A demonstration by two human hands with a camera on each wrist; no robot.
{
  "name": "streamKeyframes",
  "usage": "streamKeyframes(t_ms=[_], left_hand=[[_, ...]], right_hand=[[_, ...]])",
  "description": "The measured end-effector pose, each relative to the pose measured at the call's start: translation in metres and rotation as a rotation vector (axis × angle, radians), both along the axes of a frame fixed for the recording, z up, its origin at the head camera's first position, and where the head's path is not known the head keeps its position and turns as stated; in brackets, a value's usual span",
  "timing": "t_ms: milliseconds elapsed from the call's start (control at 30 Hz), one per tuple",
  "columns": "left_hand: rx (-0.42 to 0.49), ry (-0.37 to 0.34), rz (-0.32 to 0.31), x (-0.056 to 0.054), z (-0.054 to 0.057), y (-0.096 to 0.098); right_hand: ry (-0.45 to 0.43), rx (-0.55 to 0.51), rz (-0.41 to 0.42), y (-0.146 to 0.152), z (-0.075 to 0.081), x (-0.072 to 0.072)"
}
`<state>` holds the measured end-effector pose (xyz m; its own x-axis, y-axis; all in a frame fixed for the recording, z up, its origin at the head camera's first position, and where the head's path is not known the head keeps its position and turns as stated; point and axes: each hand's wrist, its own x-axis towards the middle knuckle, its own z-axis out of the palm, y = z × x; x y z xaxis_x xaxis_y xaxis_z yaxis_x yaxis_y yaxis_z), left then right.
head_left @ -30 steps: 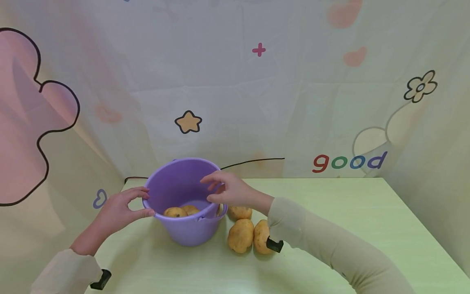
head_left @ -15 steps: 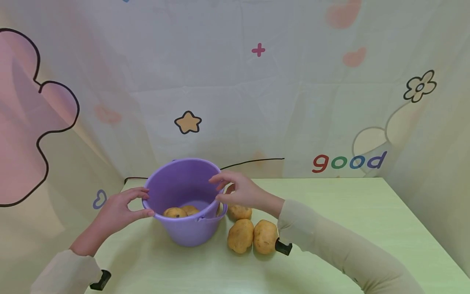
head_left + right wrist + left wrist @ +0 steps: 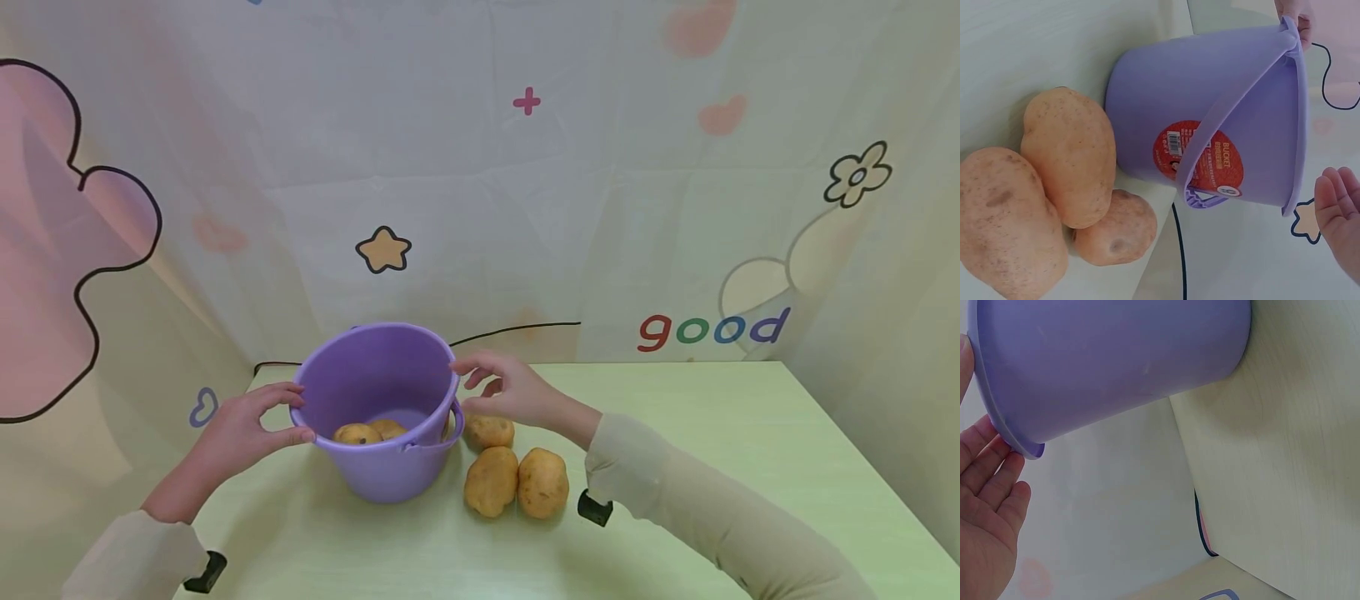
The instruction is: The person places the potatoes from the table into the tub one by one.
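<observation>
A purple bucket (image 3: pixel 390 471) stands on the table with its mouth showing a potato (image 3: pixel 357 433) and another potato (image 3: pixel 387 428) inside. My left hand (image 3: pixel 236 433) holds the bucket's left rim, thumb toward the front and fingertips at the edge; the left wrist view shows these fingers (image 3: pixel 1000 478) against the rim. Just beyond the right rim hovers my right hand (image 3: pixel 517 390), fingers loosely bent, holding nothing. In the right wrist view a gap separates that hand (image 3: pixel 1341 206) from the bucket. The handle (image 3: pixel 438 443) hangs down at the bucket's right side.
Right of the bucket, three potatoes lie close together: one (image 3: pixel 489 432) behind, one (image 3: pixel 491 482) in front and one (image 3: pixel 543 483) at the right. The pale green table (image 3: pixel 712 450) meets a printed curtain (image 3: pixel 480 208) at the back.
My right hand has drawn back rightward from over the bucket's mouth to outside its rim, uncovering the rightmost potato. My left hand and the bucket have stayed put.
</observation>
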<state>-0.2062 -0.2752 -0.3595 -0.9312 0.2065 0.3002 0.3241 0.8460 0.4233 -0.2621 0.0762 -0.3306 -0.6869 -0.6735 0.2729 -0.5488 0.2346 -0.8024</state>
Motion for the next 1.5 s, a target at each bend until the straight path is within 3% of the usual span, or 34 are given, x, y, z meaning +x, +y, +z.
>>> streamKeyframes(t_ms=[267,533,1500], left_hand=[[-0.004,0.012,-0.004,0.000,-0.001,-0.001],[-0.010,0.025,0.000,-0.002,-0.003,-0.002],[-0.001,0.004,-0.003,-0.001,-0.002,-0.001]], right_hand=[[0.006,-0.028,-0.002,0.007,-0.008,-0.003],[-0.052,-0.010,-0.040,0.019,-0.019,-0.005],[-0.231,0.046,-0.039,0.043,-0.056,0.000]])
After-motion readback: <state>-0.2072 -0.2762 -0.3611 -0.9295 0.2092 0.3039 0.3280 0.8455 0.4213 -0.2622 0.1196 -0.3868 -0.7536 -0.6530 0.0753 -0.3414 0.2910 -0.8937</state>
